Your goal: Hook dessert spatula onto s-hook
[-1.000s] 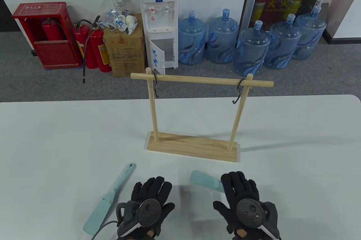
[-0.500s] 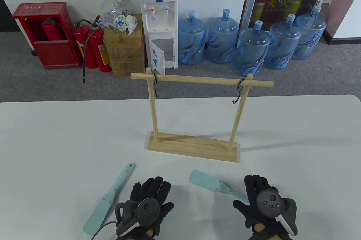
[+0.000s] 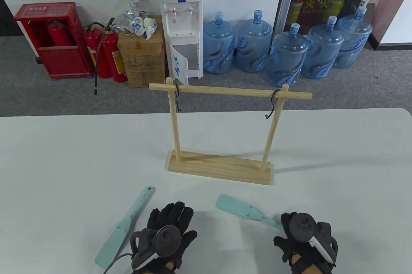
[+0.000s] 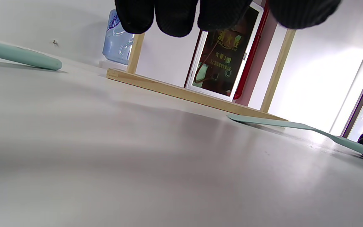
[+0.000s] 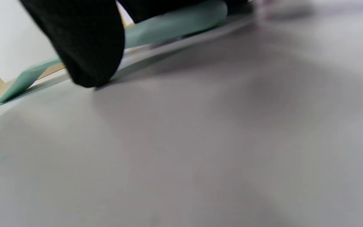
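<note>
Two mint-green dessert spatulas lie on the white table (image 3: 64,158). The left spatula (image 3: 125,224) lies beside my left hand (image 3: 172,216), which rests flat and open, touching neither spatula. Its fingertips (image 4: 175,19) hang at the top of the left wrist view. The right spatula (image 3: 239,208) has its blade on the table. My right hand (image 3: 294,227) curls over its handle; the thumb (image 5: 87,50) sits beside the handle (image 5: 175,26) and the fingers cover its end. A wooden rack (image 3: 222,126) carries two black S-hooks, left (image 3: 177,100) and right (image 3: 272,105), both bare.
The rack's base (image 3: 220,169) stands mid-table, just beyond both spatulas. Behind the table on the floor are water jugs (image 3: 286,55), a water dispenser (image 3: 182,23), a cardboard box (image 3: 141,58) and fire extinguishers (image 3: 107,55).
My right hand slid back and to the right along the right spatula, from over its neck to its handle end, and curled its fingers. The left hand barely moved.
</note>
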Action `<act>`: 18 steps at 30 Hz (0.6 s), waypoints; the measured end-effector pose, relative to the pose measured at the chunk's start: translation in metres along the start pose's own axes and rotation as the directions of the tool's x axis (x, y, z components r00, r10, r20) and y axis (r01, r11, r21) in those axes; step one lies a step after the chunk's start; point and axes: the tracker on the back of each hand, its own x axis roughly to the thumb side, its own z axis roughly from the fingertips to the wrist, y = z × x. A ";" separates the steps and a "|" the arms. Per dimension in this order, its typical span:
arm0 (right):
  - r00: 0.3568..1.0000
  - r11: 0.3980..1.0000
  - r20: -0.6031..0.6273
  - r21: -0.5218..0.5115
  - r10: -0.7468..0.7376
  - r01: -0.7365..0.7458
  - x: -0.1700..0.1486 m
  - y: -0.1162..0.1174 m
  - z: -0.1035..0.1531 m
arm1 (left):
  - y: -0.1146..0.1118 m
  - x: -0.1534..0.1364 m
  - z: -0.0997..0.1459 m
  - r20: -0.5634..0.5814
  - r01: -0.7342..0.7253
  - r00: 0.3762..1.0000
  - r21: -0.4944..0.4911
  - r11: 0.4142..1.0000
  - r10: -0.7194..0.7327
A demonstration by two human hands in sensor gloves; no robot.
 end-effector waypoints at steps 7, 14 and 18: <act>1.000 1.000 -0.012 -0.015 0.026 -0.027 0.002 -0.001 -0.004 | 0.000 0.000 0.000 -0.003 0.000 1.000 -0.004 1.000 0.000; 0.982 0.982 0.067 -0.066 -0.175 0.180 -0.007 -0.010 0.001 | 0.000 0.000 0.000 -0.005 -0.001 1.000 -0.008 1.000 0.001; 0.958 0.954 0.118 -0.120 -0.260 0.274 -0.006 -0.016 0.005 | -0.001 -0.001 0.000 -0.009 -0.002 1.000 -0.009 1.000 0.002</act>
